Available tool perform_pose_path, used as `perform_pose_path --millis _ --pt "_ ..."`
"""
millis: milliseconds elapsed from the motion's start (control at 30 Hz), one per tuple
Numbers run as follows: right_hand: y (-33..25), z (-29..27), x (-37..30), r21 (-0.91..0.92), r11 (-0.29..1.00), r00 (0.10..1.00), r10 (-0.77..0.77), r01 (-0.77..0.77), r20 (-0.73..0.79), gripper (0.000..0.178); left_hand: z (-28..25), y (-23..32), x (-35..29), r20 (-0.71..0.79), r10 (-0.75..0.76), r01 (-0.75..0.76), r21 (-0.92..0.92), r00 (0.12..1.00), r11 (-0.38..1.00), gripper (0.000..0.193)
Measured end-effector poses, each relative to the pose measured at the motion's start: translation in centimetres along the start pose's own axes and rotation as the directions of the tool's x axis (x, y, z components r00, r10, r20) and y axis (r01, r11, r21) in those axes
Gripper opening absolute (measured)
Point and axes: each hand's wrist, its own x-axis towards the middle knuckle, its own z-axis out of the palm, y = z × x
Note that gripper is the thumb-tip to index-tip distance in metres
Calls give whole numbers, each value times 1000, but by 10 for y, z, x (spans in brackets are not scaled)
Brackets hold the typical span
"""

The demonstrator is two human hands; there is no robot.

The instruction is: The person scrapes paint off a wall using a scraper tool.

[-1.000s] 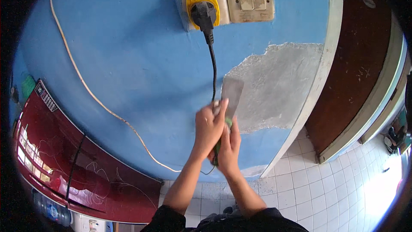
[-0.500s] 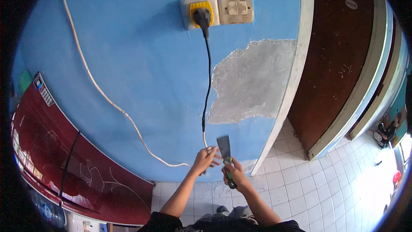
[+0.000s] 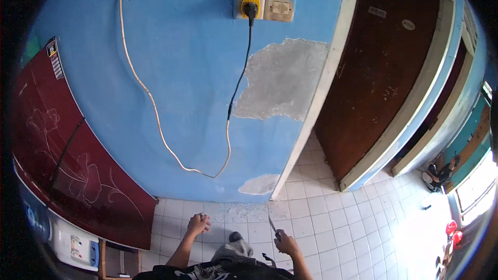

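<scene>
Here's the scraper (image 3: 273, 226), below the big grey patch (image 3: 282, 80) on the blue wall (image 3: 181, 93), and my right hand (image 3: 287, 242) has it, fingers closed round the handle. From that fist it points up and a touch left, long axis running roughly towards the patch's lower-left corner, tip well apart from it. My left hand (image 3: 198, 224) is out below and left of the patch, well away from the scraper, fingers curled; whether they hold anything, I can't tell. The scraper shows nearly edge-on: a thin, dark sliver of blade, handle mostly hidden in my grip.
</scene>
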Motion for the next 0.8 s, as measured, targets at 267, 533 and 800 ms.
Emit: perform_pose_path --millis 267,533,800 --pt "35 32 -122 166 986 993 -45 26 107 40 77 -12 -80 282 413 -428 -9 866 904 24" --pt "109 101 -209 329 929 982 128 -167 137 53 131 5 -130 480 463 -555 59 745 830 26" --pt "120 129 -235 419 882 976 179 -216 126 47 147 12 -161 520 547 -693 127 656 710 25"
